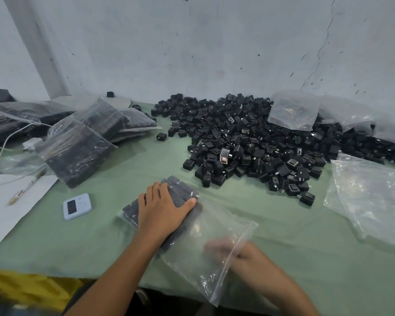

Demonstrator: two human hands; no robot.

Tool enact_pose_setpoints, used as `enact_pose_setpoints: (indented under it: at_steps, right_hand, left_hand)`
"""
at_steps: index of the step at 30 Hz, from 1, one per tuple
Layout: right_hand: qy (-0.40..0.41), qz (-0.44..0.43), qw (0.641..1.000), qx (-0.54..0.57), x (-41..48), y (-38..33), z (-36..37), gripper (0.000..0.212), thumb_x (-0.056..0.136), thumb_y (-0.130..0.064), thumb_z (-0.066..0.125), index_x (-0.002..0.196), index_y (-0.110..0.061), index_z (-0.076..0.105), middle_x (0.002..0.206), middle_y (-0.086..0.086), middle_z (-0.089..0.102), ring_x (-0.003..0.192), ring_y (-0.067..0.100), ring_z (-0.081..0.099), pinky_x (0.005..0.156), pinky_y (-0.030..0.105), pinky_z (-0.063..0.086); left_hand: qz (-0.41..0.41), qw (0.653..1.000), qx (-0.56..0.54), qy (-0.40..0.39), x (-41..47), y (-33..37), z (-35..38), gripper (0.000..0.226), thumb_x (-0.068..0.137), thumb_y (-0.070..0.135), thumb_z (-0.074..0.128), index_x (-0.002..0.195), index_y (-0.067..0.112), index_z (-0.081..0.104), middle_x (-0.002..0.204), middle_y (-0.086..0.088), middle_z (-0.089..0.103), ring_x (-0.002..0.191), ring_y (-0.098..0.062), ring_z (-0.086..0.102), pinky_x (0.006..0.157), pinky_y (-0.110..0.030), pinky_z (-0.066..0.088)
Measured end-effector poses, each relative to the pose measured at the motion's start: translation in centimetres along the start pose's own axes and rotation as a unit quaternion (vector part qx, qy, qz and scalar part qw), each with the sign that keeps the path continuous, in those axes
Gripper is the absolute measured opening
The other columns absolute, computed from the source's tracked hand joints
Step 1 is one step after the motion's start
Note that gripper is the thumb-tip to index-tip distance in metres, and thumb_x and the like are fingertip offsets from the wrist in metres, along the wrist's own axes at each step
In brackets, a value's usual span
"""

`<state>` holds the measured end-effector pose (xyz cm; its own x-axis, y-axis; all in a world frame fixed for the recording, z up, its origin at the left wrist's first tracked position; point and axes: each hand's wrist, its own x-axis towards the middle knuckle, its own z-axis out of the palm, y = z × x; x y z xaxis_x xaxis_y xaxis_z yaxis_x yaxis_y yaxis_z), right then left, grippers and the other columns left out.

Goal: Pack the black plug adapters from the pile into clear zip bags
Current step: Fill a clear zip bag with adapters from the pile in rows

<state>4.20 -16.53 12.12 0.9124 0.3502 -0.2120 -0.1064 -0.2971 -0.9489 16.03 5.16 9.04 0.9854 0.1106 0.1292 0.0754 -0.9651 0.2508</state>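
A large pile of black plug adapters (255, 142) covers the back right of the green table (100, 242). In front of me lies a clear zip bag (217, 226), its far end filled with rows of black adapters (180, 190). My left hand (162, 210) lies flat on those packed adapters, fingers straight. My right hand (235, 252) is blurred at the bag's open end, its fingers partly behind the plastic; I cannot tell how they grip.
Several filled zip bags (78, 144) are stacked at the left. Empty clear bags (372, 199) lie at the right, and one (293, 110) rests on the pile. A small white timer (77, 206), white paper with a pen (16, 197) and a white charger cable (32, 142) sit at the left.
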Motion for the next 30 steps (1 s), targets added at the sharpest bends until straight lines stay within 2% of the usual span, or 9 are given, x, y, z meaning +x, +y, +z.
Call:
enact_pose_setpoints:
  at_steps: [3, 5, 8, 13, 18, 21, 23, 25, 30]
  right_hand:
    - [-0.073, -0.029, 0.997, -0.016, -4.1, -2.0, -4.8, 0.019, 0.095, -0.001, 0.061, 0.098, -0.009, 0.078, 0.097, 0.01, 0.076, 0.089, 0.017, 0.069, 0.081, 0.029, 0.054]
    - [0.003, -0.069, 0.996, -0.047, -3.8, -3.3, -7.2, 0.029, 0.098, 0.001, 0.056, 0.099, -0.018, 0.078, 0.095, 0.01, 0.074, 0.084, 0.019, 0.068, 0.076, 0.032, 0.056]
    - [0.124, -0.116, 0.97, -0.174, 1.8, -5.3, -7.8, 0.034, 0.101, -0.011, 0.053, 0.107, -0.039, 0.073, 0.1, -0.009, 0.073, 0.081, 0.012, 0.065, 0.074, 0.027, 0.055]
    - [0.082, -0.07, 0.869, -0.482, 14.2, -4.4, -6.0, 0.046, 0.103, -0.015, 0.038, 0.143, -0.034, 0.048, 0.127, 0.006, 0.059, 0.118, 0.025, 0.054, 0.098, 0.037, 0.044]
    - [0.053, -0.035, 0.83, -0.554, 18.7, -2.0, -4.8, 0.047, 0.104, -0.028, 0.04, 0.15, -0.032, 0.038, 0.131, 0.015, 0.052, 0.12, 0.038, 0.05, 0.101, 0.043, 0.043]
    - [0.079, -0.069, 0.846, -0.523, 17.9, -1.6, -4.9, 0.029, 0.105, -0.03, 0.039, 0.13, -0.026, 0.052, 0.112, 0.012, 0.058, 0.11, 0.034, 0.053, 0.09, 0.041, 0.045]
    - [0.104, -0.111, 0.872, -0.465, 16.4, -1.6, -5.4, 0.007, 0.104, -0.033, 0.042, 0.106, -0.028, 0.047, 0.093, 0.003, 0.057, 0.096, 0.023, 0.051, 0.074, 0.035, 0.042]
    - [0.139, -0.128, 0.895, -0.404, 14.2, -1.7, -6.5, 0.019, 0.102, -0.036, 0.048, 0.089, -0.031, 0.036, 0.078, -0.004, 0.052, 0.078, 0.015, 0.047, 0.063, 0.03, 0.037]
    - [0.182, -0.083, 0.966, -0.162, 6.0, -1.4, -9.7, 0.023, 0.099, -0.034, 0.057, 0.093, -0.03, 0.034, 0.079, 0.005, 0.053, 0.063, 0.017, 0.054, 0.058, 0.029, 0.052]
  left_hand:
    - [-0.005, 1.0, -0.004, 0.01, 0.0, 0.1, 0.2, 0.112, 0.076, 0.094, 0.018, 0.154, 0.015, 0.023, 0.161, -0.006, 0.026, 0.148, -0.024, 0.02, 0.121, -0.045, 0.016]
    - [-0.007, 1.0, -0.009, 0.01, 0.0, 0.1, 0.3, 0.112, 0.076, 0.094, 0.019, 0.155, 0.015, 0.021, 0.162, -0.006, 0.024, 0.15, -0.024, 0.018, 0.122, -0.045, 0.014]
    - [-0.007, 1.0, -0.016, 0.002, 0.1, 0.1, 0.3, 0.113, 0.076, 0.094, 0.021, 0.156, 0.014, 0.019, 0.164, -0.006, 0.02, 0.151, -0.023, 0.014, 0.123, -0.045, 0.011]
    - [-0.01, 1.0, -0.023, 0.01, -0.2, 0.1, 0.2, 0.112, 0.076, 0.094, 0.022, 0.156, 0.015, 0.02, 0.164, -0.004, 0.02, 0.151, -0.022, 0.014, 0.123, -0.043, 0.012]
    - [-0.013, 0.999, -0.03, 0.011, -0.2, 0.1, 0.2, 0.112, 0.076, 0.093, 0.024, 0.157, 0.016, 0.018, 0.165, -0.004, 0.018, 0.151, -0.022, 0.012, 0.123, -0.042, 0.009]
    - [-0.013, 0.999, -0.031, 0.007, -0.1, 0.1, 0.2, 0.111, 0.076, 0.092, 0.025, 0.157, 0.016, 0.018, 0.165, -0.004, 0.019, 0.151, -0.022, 0.012, 0.123, -0.042, 0.01]
    - [-0.013, 0.999, -0.033, 0.008, -0.1, 0.0, 0.2, 0.112, 0.076, 0.092, 0.026, 0.157, 0.015, 0.019, 0.165, -0.005, 0.019, 0.152, -0.023, 0.012, 0.123, -0.043, 0.01]
    - [-0.008, 0.999, -0.033, 0.008, -0.1, -0.1, 0.2, 0.111, 0.076, 0.093, 0.025, 0.156, 0.015, 0.02, 0.164, -0.005, 0.02, 0.151, -0.023, 0.013, 0.123, -0.044, 0.011]
    - [-0.006, 1.0, -0.025, 0.001, -0.1, -0.1, 0.1, 0.112, 0.076, 0.094, 0.022, 0.156, 0.015, 0.02, 0.164, -0.005, 0.021, 0.151, -0.023, 0.015, 0.123, -0.045, 0.013]
